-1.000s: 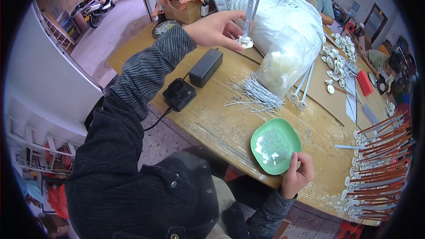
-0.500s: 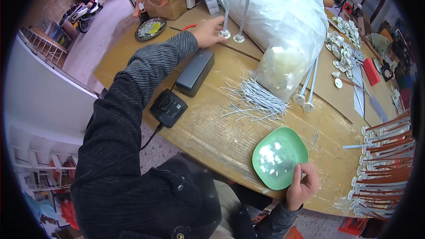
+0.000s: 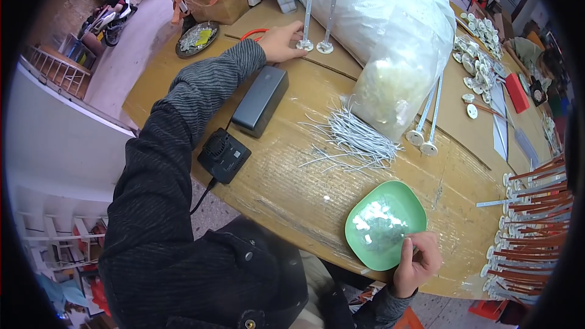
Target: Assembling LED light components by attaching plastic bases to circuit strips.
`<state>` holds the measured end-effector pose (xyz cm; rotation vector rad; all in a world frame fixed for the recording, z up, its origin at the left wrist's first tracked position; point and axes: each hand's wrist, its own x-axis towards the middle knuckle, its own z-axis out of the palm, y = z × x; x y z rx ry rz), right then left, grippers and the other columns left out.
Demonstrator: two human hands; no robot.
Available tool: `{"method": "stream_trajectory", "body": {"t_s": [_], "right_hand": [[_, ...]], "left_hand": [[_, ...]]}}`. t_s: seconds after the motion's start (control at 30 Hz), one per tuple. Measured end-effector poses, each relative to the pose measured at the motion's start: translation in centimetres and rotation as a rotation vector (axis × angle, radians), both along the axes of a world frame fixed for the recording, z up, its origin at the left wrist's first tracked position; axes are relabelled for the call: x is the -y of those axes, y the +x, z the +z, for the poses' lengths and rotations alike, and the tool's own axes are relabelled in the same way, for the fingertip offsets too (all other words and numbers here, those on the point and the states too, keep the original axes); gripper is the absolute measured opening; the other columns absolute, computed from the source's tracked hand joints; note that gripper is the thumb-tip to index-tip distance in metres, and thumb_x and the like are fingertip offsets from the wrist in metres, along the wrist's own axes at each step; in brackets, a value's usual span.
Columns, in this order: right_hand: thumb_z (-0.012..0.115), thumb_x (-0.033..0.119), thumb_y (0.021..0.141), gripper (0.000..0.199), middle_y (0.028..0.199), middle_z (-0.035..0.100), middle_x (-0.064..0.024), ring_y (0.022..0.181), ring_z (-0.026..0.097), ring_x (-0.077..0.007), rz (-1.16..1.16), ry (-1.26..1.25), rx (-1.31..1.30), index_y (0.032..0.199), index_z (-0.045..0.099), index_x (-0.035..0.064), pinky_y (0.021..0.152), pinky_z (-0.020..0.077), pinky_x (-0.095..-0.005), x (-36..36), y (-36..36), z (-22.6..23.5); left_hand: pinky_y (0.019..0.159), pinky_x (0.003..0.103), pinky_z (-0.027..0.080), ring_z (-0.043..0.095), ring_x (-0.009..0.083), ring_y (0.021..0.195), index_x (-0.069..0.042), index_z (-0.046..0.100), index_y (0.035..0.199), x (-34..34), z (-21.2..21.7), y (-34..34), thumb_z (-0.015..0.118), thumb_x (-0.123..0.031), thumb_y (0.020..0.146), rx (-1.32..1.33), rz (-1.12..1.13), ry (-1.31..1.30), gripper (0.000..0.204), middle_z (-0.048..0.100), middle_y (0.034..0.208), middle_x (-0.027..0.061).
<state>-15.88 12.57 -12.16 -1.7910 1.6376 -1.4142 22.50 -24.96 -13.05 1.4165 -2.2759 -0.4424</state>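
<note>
My left hand (image 3: 283, 42) reaches to the far side of the table, thumb and fingers closed around the round white base of an upright metal strip (image 3: 309, 6). A second metal strip (image 3: 334, 9) with a like base stands just right of it. Beside that hand lies a red loop handle (image 3: 253, 33), partly hidden. Near the front edge sits a green dish (image 3: 359, 240) holding small clear and white pieces (image 3: 379, 216). My right hand (image 3: 417, 262) is at its right rim, thumb and forefinger pinched over the dish; whatever they hold is too small to make out.
White wires (image 3: 359, 140) lie in a pile before a large plastic bag (image 3: 372, 12). A dark grey box (image 3: 261, 102) and a black charger (image 3: 224, 155) stand left. Metal strips with white bases (image 3: 426, 140) lean by the bag. Brown strips (image 3: 530, 231) line the right edge.
My right thumb and forefinger have shifted slightly inward over the dish, and the pieces in it look rearranged. My left hand stays at the strip's base. The whole view has shifted a little.
</note>
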Motion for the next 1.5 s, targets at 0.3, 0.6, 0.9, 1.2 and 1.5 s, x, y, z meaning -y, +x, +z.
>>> {"method": "stream_trajectory", "body": {"t_s": [0.3,0.6,0.9,1.2,1.5], "right_hand": [[0.067,-0.003,0.082,0.004,0.078,0.064,-0.0113,0.076,0.056,-0.0223,0.013,-0.001,-0.011,0.080,0.063,-0.0029,0.071,0.0426,-0.0308,-0.1,-0.2,0.1],[0.069,-0.006,0.072,0.006,0.073,0.066,-0.0114,0.071,0.059,-0.0250,-0.021,-0.032,0.013,0.076,0.066,-0.0022,0.067,0.0453,-0.0327,0.0,0.1,0.3],[0.068,-0.007,0.079,0.007,0.077,0.062,-0.0107,0.073,0.057,-0.0203,0.011,-0.048,0.076,0.080,0.063,-0.0034,0.068,0.0424,-0.0291,0.0,-0.1,0.0],[0.070,-0.005,0.080,0.007,0.074,0.064,-0.0103,0.070,0.060,-0.0190,-0.020,-0.118,0.070,0.080,0.064,-0.0027,0.065,0.0431,-0.0284,-0.7,-0.2,0.1],[0.053,0.001,0.088,0.020,0.093,0.070,-0.0147,0.087,0.066,-0.0230,-0.101,-0.185,0.256,0.099,0.069,-0.0030,0.080,0.0505,-0.0311,-0.7,-1.0,-0.9]], "left_hand": [[0.098,0.040,0.051,0.066,0.0312,0.113,-0.003,0.054,0.129,0.5,-0.1,0.2,0.075,-0.034,0.082,0.029,-0.057,-0.022,0.060,0.069,0.119,0.0182],[0.100,0.034,0.051,0.066,0.0258,0.114,0.001,0.055,0.134,0.8,-0.1,0.4,0.078,-0.028,0.079,-0.037,-0.058,0.037,0.066,0.069,0.119,0.0178],[0.102,0.034,0.049,0.062,0.0248,0.120,0.004,0.049,0.139,0.3,1.3,0.3,0.079,-0.020,0.081,-0.059,-0.009,0.118,0.070,0.064,0.129,0.0194],[0.089,0.035,0.052,0.068,0.0233,0.101,-0.001,0.066,0.115,-3.9,6.5,1.4,0.079,-0.029,0.079,0.185,0.130,-0.148,0.047,0.071,0.106,0.0164],[0.072,0.028,0.051,0.063,0.0149,0.076,-0.001,0.068,0.082,-13.8,19.3,-6.6,0.068,-0.001,0.087,-0.998,-0.353,-0.778,0.005,0.067,0.079,0.0046]]}}
